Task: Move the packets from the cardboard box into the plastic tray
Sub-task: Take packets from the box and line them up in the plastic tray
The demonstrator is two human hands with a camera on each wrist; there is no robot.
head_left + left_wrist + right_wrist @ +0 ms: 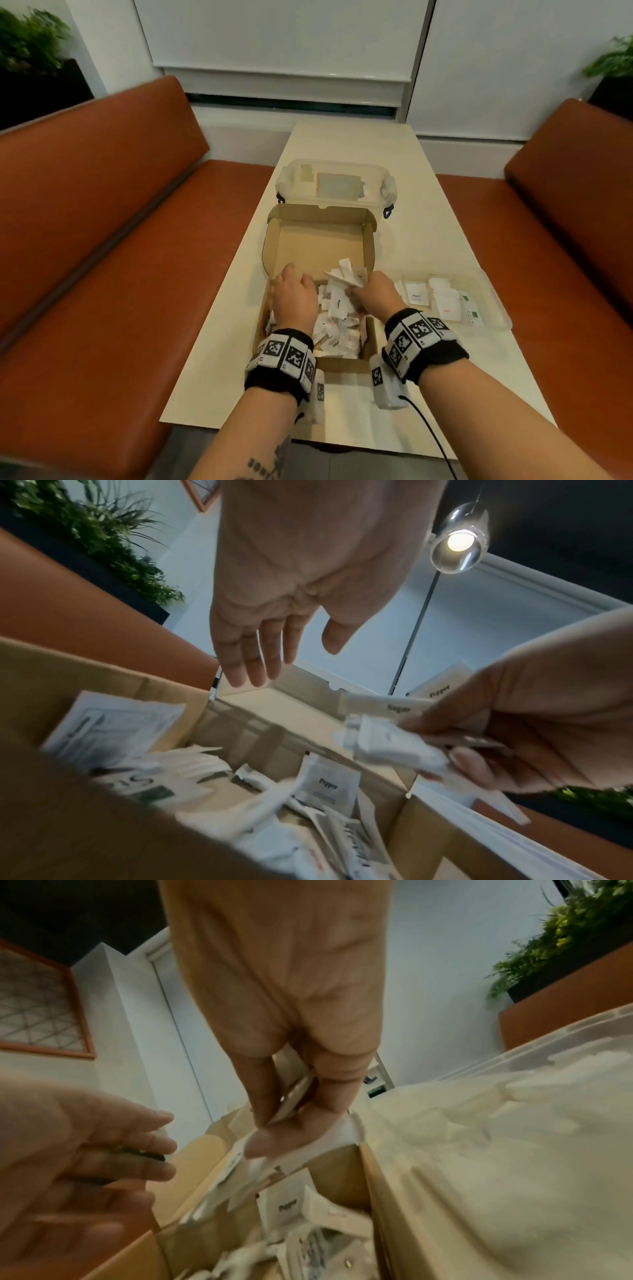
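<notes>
Right hand: the right hand (375, 294) is above the right half of the cardboard box (320, 240), the fingers and thumb closed around a bunch of packets (346, 275). In the left wrist view the held bunch (387, 739) shows several white sachets, one marked "Sugar" and one "Pepper". In the right wrist view the thumb (274, 1139) presses the paper against the other fingers.

Left hand: the left hand (294, 298) is over the left half of the box, palm down, fingers straight and a little spread. It holds nothing; in the left wrist view the fingers (246, 656) hang free above the box.

Packets in the box: a loose pile of white packets (337, 329) fills the near part of the box, under both hands. The far part of the box floor is bare cardboard.

Plastic tray: the clear plastic tray (493, 298) lies on the table (428, 219), just beside the right wall of the box. Some packets (445, 303) lie flat in it.

Other things: a clear storage container (335, 183) with clip handles stands behind the box lid. Orange benches (102, 212) are on both sides of the table.

In the way: the raised right wall of the box stands between the holding hand and the tray.
</notes>
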